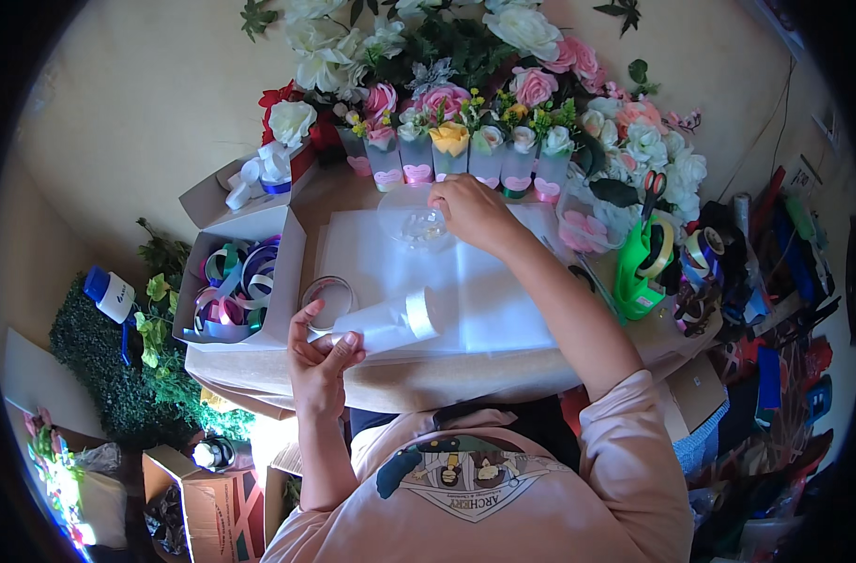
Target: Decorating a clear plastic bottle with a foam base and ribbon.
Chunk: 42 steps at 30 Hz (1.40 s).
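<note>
My left hand (326,359) holds a rolled tube of frosted translucent sheet (375,331), tilted up to the right. A white band (421,314), seemingly ribbon, circles the tube's far end. Behind it, a roll of clear tape (329,299) lies on the table. My right hand (470,211) is at the right rim of a clear plastic bowl (396,214), its fingers bent together. Whether anything is pinched there is hidden. Small shiny clear pieces (424,226) lie in the bowl. Under the bowl and tube are frosted sheets (498,295).
Several frosted tubes with artificial flowers (450,151) line the back. At left stands an open box of ribbon rolls (297,281). A green tape dispenser (635,274), scissors (654,186) and a clear container with pink pieces (586,229) are at right.
</note>
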Available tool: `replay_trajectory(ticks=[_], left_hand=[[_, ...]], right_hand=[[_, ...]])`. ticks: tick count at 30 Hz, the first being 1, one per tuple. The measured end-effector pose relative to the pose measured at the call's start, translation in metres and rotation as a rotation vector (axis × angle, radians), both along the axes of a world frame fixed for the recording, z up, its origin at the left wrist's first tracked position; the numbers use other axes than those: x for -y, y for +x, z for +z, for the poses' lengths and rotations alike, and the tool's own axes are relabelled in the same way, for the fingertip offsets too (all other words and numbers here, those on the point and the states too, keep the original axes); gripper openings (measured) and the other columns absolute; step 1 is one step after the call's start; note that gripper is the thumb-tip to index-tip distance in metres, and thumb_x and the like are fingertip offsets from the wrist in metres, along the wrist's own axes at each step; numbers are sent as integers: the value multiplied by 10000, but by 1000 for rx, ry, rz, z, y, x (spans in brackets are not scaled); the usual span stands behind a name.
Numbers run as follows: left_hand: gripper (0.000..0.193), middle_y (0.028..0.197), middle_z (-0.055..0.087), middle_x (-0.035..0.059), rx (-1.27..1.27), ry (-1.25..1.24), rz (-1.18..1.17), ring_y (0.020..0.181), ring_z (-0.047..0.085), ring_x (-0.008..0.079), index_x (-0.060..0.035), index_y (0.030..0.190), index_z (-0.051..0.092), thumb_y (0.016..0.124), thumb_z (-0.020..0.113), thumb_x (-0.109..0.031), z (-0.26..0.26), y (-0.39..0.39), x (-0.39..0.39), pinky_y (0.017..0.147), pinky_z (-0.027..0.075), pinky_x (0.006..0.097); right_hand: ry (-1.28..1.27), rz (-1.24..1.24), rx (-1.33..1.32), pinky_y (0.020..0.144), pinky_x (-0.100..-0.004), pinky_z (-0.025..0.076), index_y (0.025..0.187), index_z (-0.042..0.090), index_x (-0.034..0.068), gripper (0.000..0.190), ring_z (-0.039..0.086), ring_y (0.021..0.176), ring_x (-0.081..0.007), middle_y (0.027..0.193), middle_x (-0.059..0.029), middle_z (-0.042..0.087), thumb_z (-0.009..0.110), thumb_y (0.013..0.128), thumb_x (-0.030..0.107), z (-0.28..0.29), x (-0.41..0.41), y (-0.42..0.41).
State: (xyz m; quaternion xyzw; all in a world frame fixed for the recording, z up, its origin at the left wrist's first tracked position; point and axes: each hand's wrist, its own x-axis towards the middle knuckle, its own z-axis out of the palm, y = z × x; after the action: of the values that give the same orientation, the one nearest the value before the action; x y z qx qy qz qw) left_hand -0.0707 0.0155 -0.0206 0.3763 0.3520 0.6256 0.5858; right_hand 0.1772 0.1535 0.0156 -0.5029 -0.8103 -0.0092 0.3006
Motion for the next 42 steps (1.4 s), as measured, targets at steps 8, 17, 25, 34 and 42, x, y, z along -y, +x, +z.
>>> replay_trajectory(ticks=[8, 17, 25, 34, 42], left_hand=[[532, 759, 665, 148, -42, 3, 16, 671, 658, 186, -18, 1195, 366, 759, 664, 39, -1, 7, 1, 612, 553, 270], [519, 795, 665, 142, -79, -38, -96, 710, 657, 192, -28, 1193, 366, 770, 664, 17, -6, 45, 5, 643, 533, 257], [520, 847, 658, 169, -122, -21, -279, 797, 645, 189, -3, 1200, 297, 798, 624, 48, -12, 66, 10, 765, 515, 277], [469, 903, 643, 181, -40, -61, -273, 855, 635, 198, -15, 1208, 279, 839, 562, 46, -9, 77, 14, 794, 525, 303], [472, 942, 635, 190, -21, -43, -312, 897, 625, 202, -32, 1222, 266, 847, 540, 55, -8, 78, 16, 829, 511, 311]], right_hand=[[-354, 208, -234, 717, -309, 477, 937, 590, 36, 217, 582, 840, -183, 873, -93, 608, 649, 807, 198, 31, 67, -6], [-616, 339, -504, 791, -276, 458, 1214, 466, 43, 455, 530, 911, -107, 1077, -56, 541, 661, 807, 95, 11, 139, 20], [-619, 203, -744, 854, -269, 424, 1215, 455, 37, 432, 521, 964, -119, 1078, -67, 540, 631, 823, 80, -18, 152, 54], [-7, -91, -186, 1024, -443, 248, 1298, 404, 48, 492, 348, 1253, -343, 1322, -164, 408, 516, 820, 79, -28, 190, 15], [-156, -130, 109, 1010, -641, 47, 1407, 289, 219, 671, 90, 1351, -406, 1479, -132, 160, 512, 780, 136, -40, 207, -8]])
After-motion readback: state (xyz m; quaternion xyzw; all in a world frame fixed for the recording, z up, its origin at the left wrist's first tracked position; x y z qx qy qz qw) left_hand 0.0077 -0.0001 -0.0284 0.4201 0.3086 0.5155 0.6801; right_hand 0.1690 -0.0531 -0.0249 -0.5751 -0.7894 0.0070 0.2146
